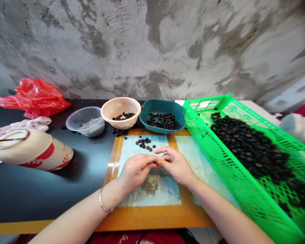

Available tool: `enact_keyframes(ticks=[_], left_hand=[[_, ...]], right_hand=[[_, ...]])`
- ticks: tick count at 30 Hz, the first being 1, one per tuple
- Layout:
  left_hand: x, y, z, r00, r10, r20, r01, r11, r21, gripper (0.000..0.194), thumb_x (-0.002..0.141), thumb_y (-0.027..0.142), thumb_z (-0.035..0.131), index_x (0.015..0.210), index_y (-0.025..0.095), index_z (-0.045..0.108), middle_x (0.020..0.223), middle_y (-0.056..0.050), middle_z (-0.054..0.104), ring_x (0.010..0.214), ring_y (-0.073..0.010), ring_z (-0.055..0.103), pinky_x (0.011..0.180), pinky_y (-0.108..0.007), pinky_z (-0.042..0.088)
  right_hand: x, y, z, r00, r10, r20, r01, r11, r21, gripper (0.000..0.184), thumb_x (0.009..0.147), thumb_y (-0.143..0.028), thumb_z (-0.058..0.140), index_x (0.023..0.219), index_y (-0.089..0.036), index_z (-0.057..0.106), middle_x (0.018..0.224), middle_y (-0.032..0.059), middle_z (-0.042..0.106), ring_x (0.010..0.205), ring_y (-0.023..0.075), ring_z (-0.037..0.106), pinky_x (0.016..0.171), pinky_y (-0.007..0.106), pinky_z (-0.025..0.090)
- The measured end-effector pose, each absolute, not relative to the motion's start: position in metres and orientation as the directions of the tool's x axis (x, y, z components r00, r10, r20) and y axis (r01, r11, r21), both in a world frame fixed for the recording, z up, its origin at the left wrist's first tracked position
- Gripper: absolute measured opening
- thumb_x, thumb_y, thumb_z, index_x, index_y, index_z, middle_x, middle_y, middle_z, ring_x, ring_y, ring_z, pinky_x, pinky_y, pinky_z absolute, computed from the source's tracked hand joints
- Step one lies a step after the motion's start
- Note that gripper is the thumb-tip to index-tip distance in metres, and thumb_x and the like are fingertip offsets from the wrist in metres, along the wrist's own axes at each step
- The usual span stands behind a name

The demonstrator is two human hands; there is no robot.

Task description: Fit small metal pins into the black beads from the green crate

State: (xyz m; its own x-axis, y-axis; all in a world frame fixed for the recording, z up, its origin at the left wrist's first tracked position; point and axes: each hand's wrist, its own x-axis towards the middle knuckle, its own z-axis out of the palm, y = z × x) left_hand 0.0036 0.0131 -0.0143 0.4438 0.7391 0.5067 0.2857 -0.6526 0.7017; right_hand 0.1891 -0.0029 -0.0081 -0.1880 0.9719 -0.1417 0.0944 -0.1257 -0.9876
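Note:
My left hand (137, 171) and my right hand (176, 165) meet over a pale blue sheet (127, 149) taped to the table. The fingers of both are pinched together at the tips. Whatever sits between them is small and mostly hidden; I cannot make it out. Just beyond my fingertips lies a loose group of small black round pieces (144, 143). Under my hands is a heap of thin, greyish pin-like bits (150, 184).
A green crate (213, 162) of black pieces (246, 142) stands right. Along the back are a teal basin (162, 127), a pink bowl (120, 123) and a clear bowl (73, 118). A tumbler (40, 150) and red plastic bag (38, 96) are left.

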Motion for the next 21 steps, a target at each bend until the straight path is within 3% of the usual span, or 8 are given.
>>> enact_keyframes(ticks=[3, 6, 9, 11, 14, 16, 21], left_hand=[[0.003, 0.014, -0.013, 0.47, 0.742, 0.478, 0.276, -0.638, 0.719, 0.021, 0.084, 0.007, 0.062, 0.1, 0.016, 0.071, 0.091, -0.008, 0.075, 0.083, -0.017, 0.07, 0.078, -0.025, 0.055], [0.006, 0.014, -0.009, 0.418, 0.819, 0.394, 0.267, -0.525, 0.808, 0.019, 0.081, 0.008, 0.065, 0.094, 0.019, 0.073, 0.088, -0.006, 0.075, 0.083, -0.0181, 0.07, 0.08, -0.028, 0.054], [0.01, 0.016, -0.007, 0.28, 0.946, 0.162, 0.167, -0.214, 0.963, 0.014, 0.078, 0.012, 0.069, 0.089, 0.019, 0.073, 0.088, -0.005, 0.074, 0.083, -0.0195, 0.071, 0.078, -0.03, 0.055], [0.011, 0.019, -0.007, 0.235, 0.971, -0.034, -0.023, 0.041, 0.999, 0.014, 0.075, 0.016, 0.072, 0.089, 0.017, 0.07, 0.089, -0.004, 0.072, 0.08, -0.0198, 0.072, 0.075, -0.029, 0.056], [0.008, 0.025, -0.009, 0.301, 0.921, -0.246, -0.284, 0.333, 0.899, 0.022, 0.071, 0.02, 0.078, 0.09, 0.015, 0.068, 0.084, -0.002, 0.071, 0.075, -0.0187, 0.073, 0.075, -0.029, 0.057], [0.004, 0.029, -0.011, 0.377, 0.865, -0.33, -0.355, 0.464, 0.811, 0.026, 0.068, 0.02, 0.081, 0.089, 0.013, 0.068, 0.079, -0.002, 0.07, 0.074, -0.0169, 0.072, 0.076, -0.027, 0.057], [-0.001, 0.033, -0.012, 0.439, 0.805, -0.399, -0.376, 0.568, 0.732, 0.028, 0.066, 0.017, 0.082, 0.089, 0.01, 0.069, 0.076, -0.006, 0.072, 0.074, -0.0146, 0.07, 0.076, -0.024, 0.056]], right_hand=[[0.186, -0.004, -0.012, -0.182, 0.974, -0.138, 0.093, -0.123, -0.988, 0.031, 0.078, -0.027, 0.064, 0.107, -0.017, 0.061, 0.063, -0.0024, 0.063, 0.051, 0.0104, 0.048, 0.049, 0.022, 0.032], [0.185, -0.002, -0.009, -0.173, 0.974, -0.148, 0.095, -0.133, -0.987, 0.036, 0.077, -0.027, 0.065, 0.111, -0.018, 0.061, 0.066, -0.0013, 0.066, 0.058, 0.0134, 0.057, 0.055, 0.024, 0.04], [0.198, 0.003, -0.001, -0.168, 0.973, -0.158, 0.186, -0.126, -0.974, 0.038, 0.079, -0.029, 0.065, 0.115, -0.019, 0.059, 0.073, 0.0009, 0.07, 0.067, 0.0165, 0.063, 0.063, 0.027, 0.045], [0.214, 0.007, 0.005, -0.128, 0.981, -0.149, 0.35, -0.096, -0.932, 0.03, 0.081, -0.03, 0.064, 0.108, -0.02, 0.063, 0.076, 0.0017, 0.07, 0.068, 0.017, 0.062, 0.062, 0.027, 0.045], [0.24, 0.01, 0.011, -0.153, 0.97, -0.189, 0.612, -0.057, -0.789, 0.018, 0.08, -0.029, 0.066, 0.096, -0.02, 0.068, 0.073, 0.0004, 0.066, 0.065, 0.0167, 0.059, 0.059, 0.027, 0.043], [0.25, 0.01, 0.013, -0.248, 0.941, -0.232, 0.711, 0.014, -0.703, 0.015, 0.078, -0.026, 0.07, 0.093, -0.021, 0.069, 0.073, -0.0002, 0.064, 0.067, 0.017, 0.059, 0.061, 0.027, 0.043], [0.249, 0.008, 0.014, -0.439, 0.882, -0.173, 0.792, 0.289, -0.538, 0.015, 0.075, -0.017, 0.073, 0.089, -0.022, 0.069, 0.084, 0.0014, 0.064, 0.083, 0.0195, 0.058, 0.073, 0.028, 0.043]])
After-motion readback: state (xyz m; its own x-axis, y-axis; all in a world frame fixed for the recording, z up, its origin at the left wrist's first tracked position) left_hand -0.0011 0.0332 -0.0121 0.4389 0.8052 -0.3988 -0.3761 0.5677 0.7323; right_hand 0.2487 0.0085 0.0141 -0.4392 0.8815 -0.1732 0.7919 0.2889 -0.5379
